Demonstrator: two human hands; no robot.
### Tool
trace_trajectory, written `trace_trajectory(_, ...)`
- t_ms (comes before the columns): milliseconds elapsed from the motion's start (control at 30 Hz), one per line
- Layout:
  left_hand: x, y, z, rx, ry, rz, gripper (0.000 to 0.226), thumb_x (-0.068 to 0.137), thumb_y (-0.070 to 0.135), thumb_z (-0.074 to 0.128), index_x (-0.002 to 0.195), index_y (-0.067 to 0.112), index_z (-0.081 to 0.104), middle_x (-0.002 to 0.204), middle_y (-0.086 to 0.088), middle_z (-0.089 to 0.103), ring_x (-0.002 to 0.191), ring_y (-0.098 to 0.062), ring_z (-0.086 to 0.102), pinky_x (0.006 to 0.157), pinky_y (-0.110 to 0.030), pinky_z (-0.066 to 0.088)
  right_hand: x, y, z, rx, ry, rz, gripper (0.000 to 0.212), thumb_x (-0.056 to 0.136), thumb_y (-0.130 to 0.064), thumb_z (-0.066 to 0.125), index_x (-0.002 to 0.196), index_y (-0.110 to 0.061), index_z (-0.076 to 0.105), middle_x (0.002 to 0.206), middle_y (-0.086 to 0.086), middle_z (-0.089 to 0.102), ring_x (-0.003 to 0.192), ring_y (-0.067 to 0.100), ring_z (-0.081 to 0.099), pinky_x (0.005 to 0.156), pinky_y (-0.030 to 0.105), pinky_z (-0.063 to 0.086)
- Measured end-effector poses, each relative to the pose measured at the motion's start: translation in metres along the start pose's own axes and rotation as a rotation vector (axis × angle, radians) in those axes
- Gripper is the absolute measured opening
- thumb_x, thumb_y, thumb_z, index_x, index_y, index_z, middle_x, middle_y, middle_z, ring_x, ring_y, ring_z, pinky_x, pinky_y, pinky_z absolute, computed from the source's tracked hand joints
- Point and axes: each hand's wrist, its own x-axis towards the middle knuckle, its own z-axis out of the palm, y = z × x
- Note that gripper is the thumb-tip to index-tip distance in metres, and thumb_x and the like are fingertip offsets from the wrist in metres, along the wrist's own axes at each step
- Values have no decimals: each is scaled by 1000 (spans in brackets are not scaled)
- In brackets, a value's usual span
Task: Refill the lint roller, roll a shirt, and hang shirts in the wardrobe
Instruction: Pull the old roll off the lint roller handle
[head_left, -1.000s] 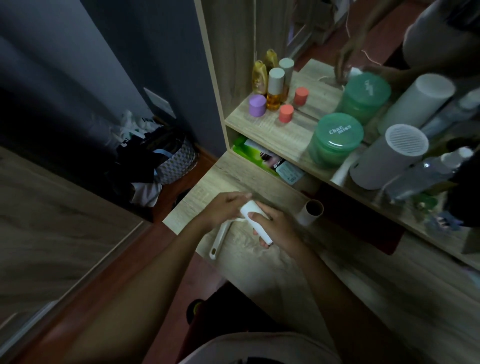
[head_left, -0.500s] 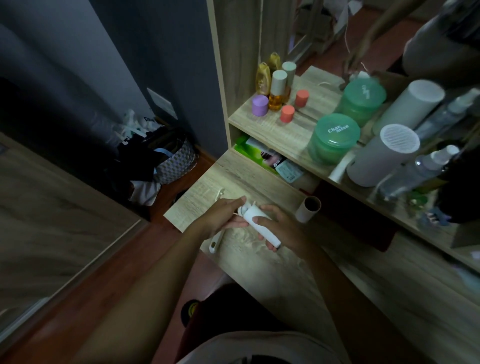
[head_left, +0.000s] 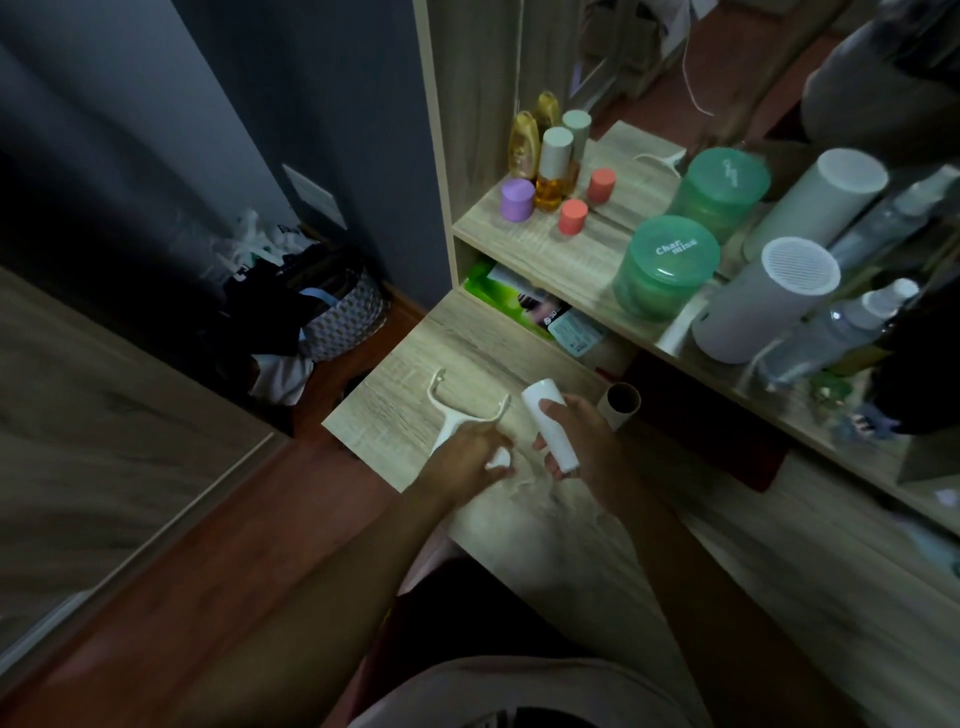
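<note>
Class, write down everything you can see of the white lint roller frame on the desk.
The lint roller frame looks like white plastic: a handle that splits into a fork with two thin arms. The fork is empty, no roll fitted between its arms. It lies flat near the corner of the wooden desk, fork pointing away from the person. The left hand holds its handle end, hiding most of the handle. The white refill roll is beside it, in the right hand.

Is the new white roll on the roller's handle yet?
Not yet. The white roll sits in the right hand, apart from the forked handle held by the left hand.
</note>
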Motion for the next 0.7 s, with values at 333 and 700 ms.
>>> trace_trajectory(333,1,-10,20,134,-13,9,55,89,34,60,136,10,45,137,-13,44,124,-28,44,105,-34,34,9,11,2,98,26,146,33,90,-24,60,114,-3,52,67,10,59,39,14,52,37,22,40)
trace_trajectory(700,14,12,-44,-209,416,-16,28,101,26,42,113,11,62,107,-5,62,92,-15,55,77,-22,38,25,-4,7,188,-221,456,42,59,-31,73,83,-1,58,66,8,55,44,16,53,40,19,44)
